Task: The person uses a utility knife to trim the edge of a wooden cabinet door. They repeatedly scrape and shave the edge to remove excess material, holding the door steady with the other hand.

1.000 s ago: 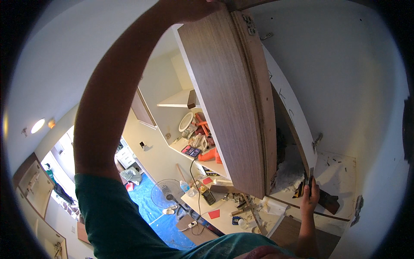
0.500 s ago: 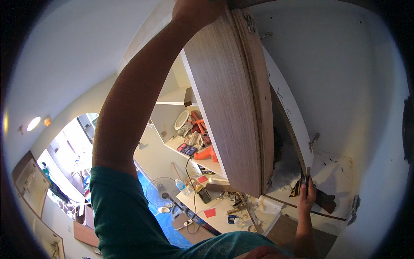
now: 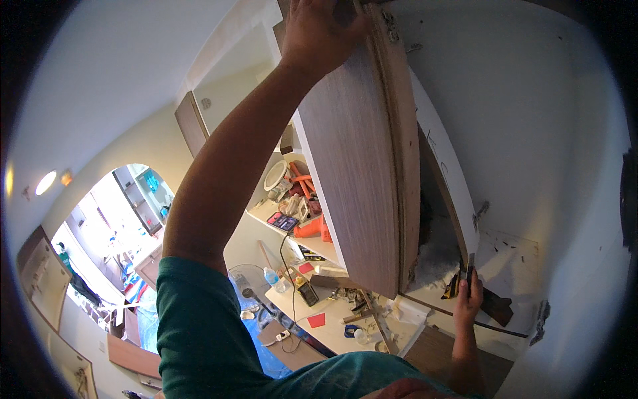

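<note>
My left hand (image 3: 322, 30) is raised overhead and grips the top edge of a tall wood-grain cabinet panel (image 3: 362, 173) that stands against a white wall. My right hand (image 3: 467, 298) is low at the panel's bottom right corner, closed around a small dark tool (image 3: 468, 267) with a yellow part, pressed near the gap between the panel and a white board (image 3: 446, 173) behind it. My teal sleeve fills the lower middle.
Below lies a white worktop (image 3: 332, 319) littered with tools, red cards, a cable and a water bottle (image 3: 272, 278). A shelf (image 3: 292, 213) holds orange items and a plate. A standing fan (image 3: 246, 282) is beside blue floor covering. An arched doorway (image 3: 119, 226) opens left.
The view has tilted so my left arm and the panel's top sit more centrally. My left hand keeps its grip on the panel; the right hand stays at the bottom corner.
</note>
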Action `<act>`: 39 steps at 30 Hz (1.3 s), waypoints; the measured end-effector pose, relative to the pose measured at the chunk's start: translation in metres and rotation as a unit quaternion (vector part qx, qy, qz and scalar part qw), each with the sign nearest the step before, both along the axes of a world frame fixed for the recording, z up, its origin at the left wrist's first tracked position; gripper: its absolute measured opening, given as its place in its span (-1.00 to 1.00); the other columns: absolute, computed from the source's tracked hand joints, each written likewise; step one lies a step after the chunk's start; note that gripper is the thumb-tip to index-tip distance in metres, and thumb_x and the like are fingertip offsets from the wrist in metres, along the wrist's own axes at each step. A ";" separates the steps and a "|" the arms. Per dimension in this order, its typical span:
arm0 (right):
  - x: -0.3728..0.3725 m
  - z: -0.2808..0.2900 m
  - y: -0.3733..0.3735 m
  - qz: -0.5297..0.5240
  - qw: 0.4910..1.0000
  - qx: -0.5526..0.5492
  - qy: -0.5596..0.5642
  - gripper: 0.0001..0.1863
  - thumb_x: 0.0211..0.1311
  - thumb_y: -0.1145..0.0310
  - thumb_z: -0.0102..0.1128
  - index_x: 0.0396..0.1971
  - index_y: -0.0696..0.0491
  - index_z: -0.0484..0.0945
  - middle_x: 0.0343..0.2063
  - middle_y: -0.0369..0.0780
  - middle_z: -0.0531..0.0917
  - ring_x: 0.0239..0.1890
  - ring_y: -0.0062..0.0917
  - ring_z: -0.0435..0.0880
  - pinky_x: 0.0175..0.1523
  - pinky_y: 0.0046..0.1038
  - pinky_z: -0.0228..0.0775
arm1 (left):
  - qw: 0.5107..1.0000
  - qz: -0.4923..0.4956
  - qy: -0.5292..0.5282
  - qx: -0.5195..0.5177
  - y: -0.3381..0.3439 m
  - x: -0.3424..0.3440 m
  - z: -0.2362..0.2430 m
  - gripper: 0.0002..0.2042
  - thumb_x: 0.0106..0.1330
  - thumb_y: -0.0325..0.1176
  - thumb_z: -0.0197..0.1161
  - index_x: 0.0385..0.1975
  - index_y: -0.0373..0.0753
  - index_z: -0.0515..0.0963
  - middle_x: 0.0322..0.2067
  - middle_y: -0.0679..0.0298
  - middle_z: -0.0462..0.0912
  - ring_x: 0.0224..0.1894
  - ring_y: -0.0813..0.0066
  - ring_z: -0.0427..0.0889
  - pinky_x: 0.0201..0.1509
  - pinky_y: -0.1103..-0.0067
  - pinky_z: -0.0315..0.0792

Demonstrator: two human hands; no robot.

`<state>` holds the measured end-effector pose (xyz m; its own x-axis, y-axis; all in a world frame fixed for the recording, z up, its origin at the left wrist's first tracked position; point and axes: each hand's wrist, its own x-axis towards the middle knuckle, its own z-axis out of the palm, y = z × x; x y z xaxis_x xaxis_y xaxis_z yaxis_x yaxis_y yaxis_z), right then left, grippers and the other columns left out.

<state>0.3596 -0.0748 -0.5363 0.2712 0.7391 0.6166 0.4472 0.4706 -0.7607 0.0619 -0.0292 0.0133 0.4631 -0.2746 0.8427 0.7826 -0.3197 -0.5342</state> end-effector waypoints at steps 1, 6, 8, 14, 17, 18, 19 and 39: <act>0.001 -0.002 0.002 -0.004 1.000 0.001 -0.001 -0.47 0.51 0.16 0.00 0.27 0.24 0.38 -0.19 -0.07 0.51 -0.17 -0.31 0.52 -0.03 -0.28 0.39 | 0.999 -0.007 -0.010 -0.032 -0.001 0.002 -0.003 -0.45 0.14 -0.27 0.39 0.11 -0.36 0.41 0.09 -0.10 0.46 0.20 -0.11 0.41 0.28 0.19 0.36; 0.001 -0.001 0.000 0.003 1.000 -0.004 0.007 -0.48 0.48 0.23 0.02 0.27 0.28 0.36 -0.18 -0.08 0.53 -0.16 -0.35 0.51 -0.01 -0.36 0.36 | 0.994 -0.015 -0.056 -0.093 -0.006 0.003 -0.024 -0.33 0.14 -0.25 0.40 0.23 -0.40 0.33 0.20 -0.14 0.38 0.30 -0.12 0.31 0.37 0.16 0.27; -0.001 0.004 -0.002 0.000 1.000 0.000 0.006 -0.48 0.47 0.23 0.02 0.27 0.28 0.37 -0.16 -0.06 0.54 -0.14 -0.32 0.52 0.01 -0.35 0.37 | 0.994 -0.010 -0.047 -0.102 -0.012 0.005 -0.031 -0.29 0.13 -0.25 0.40 0.27 -0.39 0.30 0.23 -0.13 0.35 0.31 -0.12 0.29 0.39 0.16 0.24; 0.003 -0.006 0.004 -0.036 0.999 -0.002 -0.026 -0.45 0.49 0.11 -0.01 0.28 0.22 0.38 -0.16 -0.05 0.56 -0.13 -0.29 0.54 0.02 -0.26 0.39 | 0.991 -0.055 -0.036 -0.116 -0.019 0.008 -0.059 -0.34 0.14 -0.28 0.38 0.28 -0.29 0.36 0.27 -0.04 0.34 0.33 -0.07 0.27 0.42 0.16 0.20; 0.005 -0.009 0.008 -0.026 0.999 0.015 -0.027 -0.45 0.49 0.12 -0.01 0.27 0.22 0.39 -0.18 -0.05 0.56 -0.13 -0.29 0.54 0.03 -0.25 0.38 | 0.994 -0.052 -0.055 -0.075 -0.009 0.001 -0.075 -0.40 0.11 -0.18 0.42 0.18 -0.24 0.47 0.20 0.02 0.45 0.26 -0.01 0.38 0.37 0.21 0.27; 0.003 -0.005 0.008 -0.014 0.999 0.027 -0.022 -0.46 0.49 0.13 0.00 0.26 0.23 0.39 -0.18 -0.05 0.56 -0.13 -0.29 0.54 0.03 -0.25 0.38 | 0.996 -0.042 -0.059 -0.053 -0.005 -0.004 -0.081 -0.39 0.09 -0.12 0.45 0.14 -0.24 0.50 0.16 0.04 0.50 0.23 0.00 0.45 0.34 0.23 0.31; 0.002 -0.002 0.007 -0.006 0.999 0.037 -0.017 -0.46 0.49 0.14 0.00 0.26 0.24 0.39 -0.19 -0.05 0.56 -0.13 -0.29 0.54 0.03 -0.25 0.37 | 0.996 -0.033 -0.052 -0.072 -0.004 -0.005 -0.086 -0.34 0.10 -0.11 0.44 0.20 -0.23 0.43 0.21 0.05 0.45 0.27 -0.01 0.39 0.37 0.20 0.26; -0.003 0.000 0.005 -0.013 0.999 0.020 -0.027 -0.49 0.49 0.22 0.01 0.26 0.26 0.38 -0.17 -0.04 0.54 -0.16 -0.32 0.55 -0.03 -0.31 0.41 | 0.920 0.167 0.322 -0.146 -0.052 0.000 -0.025 -0.77 0.25 -0.47 0.16 -0.16 -0.14 0.69 0.17 0.15 0.49 0.33 0.18 0.28 0.45 0.22 0.12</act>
<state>0.3564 -0.0702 -0.5359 0.2554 0.7063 0.6602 0.5001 0.4879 -0.7154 0.0623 -0.0809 -0.0115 0.9096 0.1686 0.3796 0.4149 -0.3225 -0.8508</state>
